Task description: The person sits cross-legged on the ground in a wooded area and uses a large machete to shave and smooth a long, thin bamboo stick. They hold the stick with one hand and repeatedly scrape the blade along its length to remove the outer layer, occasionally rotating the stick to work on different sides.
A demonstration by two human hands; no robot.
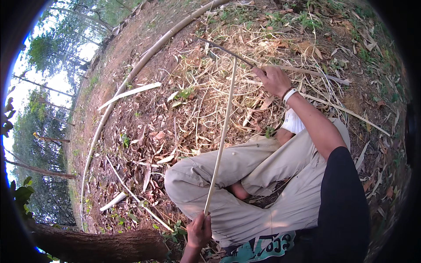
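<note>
My left hand (199, 230), low in the head view beside my knee, is closed round the near end of a long pale strip (225, 118) that looks like split bamboo or cane. The strip slants up and away across my bent leg. Its far end meets the dark, narrow blade of a knife (221, 48). My right hand (274, 81), stretched out ahead on the right, grips this knife, blade toward the far left. A long light-brown shaft (315, 73) shows behind that hand; whether it is the knife's handle I cannot tell.
Curly pale shavings (215, 90) and dry leaves cover the ground ahead. A long curved pole (133, 72) lies along the left, with a flat pale piece (131, 95) across it. Shorter pieces (113, 201) lie nearer. A thick trunk (101, 245) fills the lower left.
</note>
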